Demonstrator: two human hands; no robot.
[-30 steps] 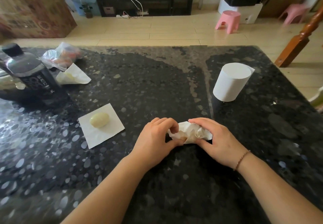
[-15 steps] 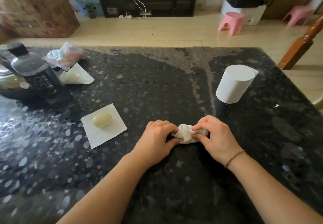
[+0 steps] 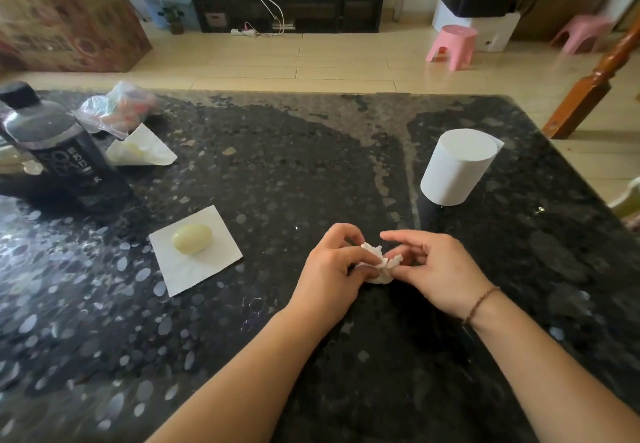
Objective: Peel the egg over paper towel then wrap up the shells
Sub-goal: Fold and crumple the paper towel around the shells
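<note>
**Nearly bundled: shells in a paper wad**

Here the crumpled paper towel wad sits low over the dark stone table, pinched between both hands. The left hand curls its fingers round it; the right hand nips its edge. Left of them, the peeled egg lies on a flat paper square. A paper roll stands beyond.
</note>
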